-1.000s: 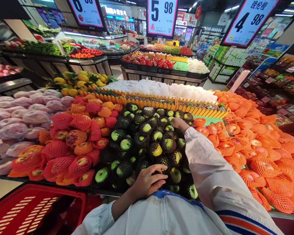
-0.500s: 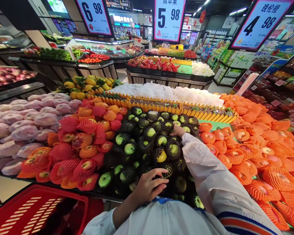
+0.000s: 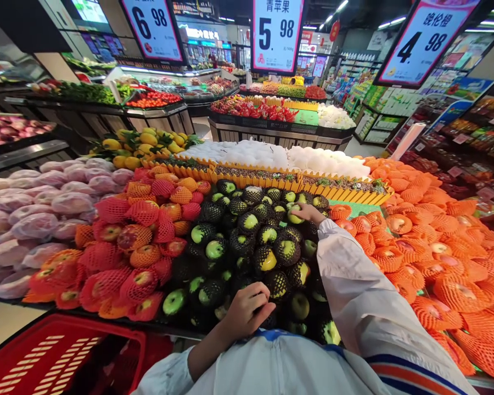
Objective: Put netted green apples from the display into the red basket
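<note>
Stretched out to the back of the green apple heap, my right hand (image 3: 307,212) has its fingers closed on a green apple (image 3: 295,216). That apple shows bare green skin on its visible side. My left hand (image 3: 247,308) hovers over the front of the heap, near my body, its fingers curled in and nothing visible in them. Between the two hands lie several green apples in black foam nets, one of them a netted green apple (image 3: 287,251) with its top showing.
Red and orange netted apples (image 3: 134,237) and pale wrapped fruit (image 3: 71,202) lie to the left. Orange-netted fruit (image 3: 453,282) fills the right. A yellow fence divider (image 3: 346,193) runs behind the heap. A red basket (image 3: 142,351) stands at lower left.
My right hand has shifted slightly and now grips a green apple that shows more clearly. The left hand's fingers, spread before, have curled in. The view has shifted a little.
</note>
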`<move>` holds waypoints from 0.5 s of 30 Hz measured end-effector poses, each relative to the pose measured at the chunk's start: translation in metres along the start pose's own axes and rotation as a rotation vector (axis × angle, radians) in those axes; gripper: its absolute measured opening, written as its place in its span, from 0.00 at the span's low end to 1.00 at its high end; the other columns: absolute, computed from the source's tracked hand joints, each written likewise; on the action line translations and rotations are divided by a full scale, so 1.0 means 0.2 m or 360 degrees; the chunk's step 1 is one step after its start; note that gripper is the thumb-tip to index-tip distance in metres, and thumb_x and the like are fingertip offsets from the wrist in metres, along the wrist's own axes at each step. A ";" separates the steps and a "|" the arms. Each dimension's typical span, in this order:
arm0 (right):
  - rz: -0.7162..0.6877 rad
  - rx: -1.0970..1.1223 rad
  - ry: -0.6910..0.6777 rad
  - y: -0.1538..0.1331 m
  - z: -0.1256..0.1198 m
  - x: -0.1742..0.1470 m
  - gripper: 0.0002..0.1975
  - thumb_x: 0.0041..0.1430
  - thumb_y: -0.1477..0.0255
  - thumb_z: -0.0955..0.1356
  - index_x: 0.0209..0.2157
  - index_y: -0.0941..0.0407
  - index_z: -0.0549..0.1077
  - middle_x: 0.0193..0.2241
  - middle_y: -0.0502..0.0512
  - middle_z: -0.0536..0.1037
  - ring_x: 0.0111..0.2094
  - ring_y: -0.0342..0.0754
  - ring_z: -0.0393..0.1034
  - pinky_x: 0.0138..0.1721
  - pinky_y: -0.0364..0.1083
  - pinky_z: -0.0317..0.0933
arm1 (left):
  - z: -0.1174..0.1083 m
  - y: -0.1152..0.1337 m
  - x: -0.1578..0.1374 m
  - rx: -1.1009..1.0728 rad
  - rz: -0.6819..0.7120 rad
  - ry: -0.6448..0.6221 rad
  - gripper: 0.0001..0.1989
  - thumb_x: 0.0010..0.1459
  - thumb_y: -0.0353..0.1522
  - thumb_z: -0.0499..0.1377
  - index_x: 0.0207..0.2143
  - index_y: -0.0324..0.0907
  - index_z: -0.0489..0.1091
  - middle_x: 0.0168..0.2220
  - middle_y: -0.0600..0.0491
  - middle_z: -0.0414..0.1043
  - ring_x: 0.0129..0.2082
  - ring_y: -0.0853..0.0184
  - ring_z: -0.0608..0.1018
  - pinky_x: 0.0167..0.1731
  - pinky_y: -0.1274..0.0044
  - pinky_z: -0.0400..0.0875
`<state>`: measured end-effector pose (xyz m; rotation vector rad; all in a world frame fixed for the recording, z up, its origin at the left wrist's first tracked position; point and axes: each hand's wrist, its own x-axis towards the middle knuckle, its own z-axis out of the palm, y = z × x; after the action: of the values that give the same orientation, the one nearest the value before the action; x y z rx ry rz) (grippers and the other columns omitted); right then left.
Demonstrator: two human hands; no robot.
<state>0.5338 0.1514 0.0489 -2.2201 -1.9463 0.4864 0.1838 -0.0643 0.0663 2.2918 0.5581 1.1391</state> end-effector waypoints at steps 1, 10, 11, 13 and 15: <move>0.0033 0.0058 0.0047 0.01 -0.02 -0.01 0.26 0.62 0.57 0.72 0.56 0.58 0.73 0.48 0.62 0.81 0.47 0.55 0.77 0.52 0.55 0.68 | 0.00 0.00 0.00 -0.0006 -0.0015 0.0012 0.17 0.69 0.32 0.54 0.24 0.40 0.65 0.28 0.51 0.72 0.28 0.71 0.73 0.29 0.79 0.67; 0.0287 0.0739 0.0835 -0.04 -0.24 -0.33 0.32 0.53 0.49 0.69 0.48 0.63 0.74 0.45 0.70 0.80 0.46 0.63 0.76 0.48 0.57 0.70 | 0.02 -0.02 -0.01 -0.0469 -0.0687 0.0222 0.26 0.72 0.41 0.47 0.20 0.42 0.56 0.20 0.55 0.59 0.23 0.70 0.64 0.25 0.76 0.56; 0.0285 0.0846 0.0880 -0.06 -0.27 -0.40 0.33 0.57 0.48 0.66 0.48 0.63 0.74 0.42 0.69 0.80 0.43 0.61 0.77 0.44 0.55 0.71 | 0.02 -0.02 0.00 -0.0578 -0.0807 0.0245 0.26 0.71 0.43 0.46 0.20 0.43 0.56 0.21 0.55 0.59 0.23 0.70 0.64 0.26 0.76 0.57; 0.0257 0.1053 0.0925 -0.11 -0.30 -0.56 0.35 0.62 0.46 0.57 0.49 0.62 0.72 0.39 0.67 0.80 0.36 0.56 0.77 0.34 0.52 0.73 | 0.01 -0.04 0.01 -0.0863 -0.1002 0.0044 0.24 0.69 0.45 0.46 0.21 0.43 0.58 0.23 0.55 0.61 0.24 0.69 0.66 0.28 0.76 0.60; 0.0187 0.1309 0.0929 -0.15 -0.31 -0.76 0.34 0.64 0.46 0.52 0.50 0.57 0.71 0.40 0.63 0.79 0.32 0.51 0.76 0.30 0.49 0.72 | 0.00 -0.06 0.02 -0.1048 -0.1102 -0.0489 0.19 0.65 0.43 0.50 0.27 0.42 0.65 0.27 0.54 0.67 0.29 0.67 0.70 0.32 0.76 0.65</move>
<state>0.5105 0.0121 0.1381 -1.6698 -1.0520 0.4644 0.1840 -0.0532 0.0619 1.4766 0.6562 0.5045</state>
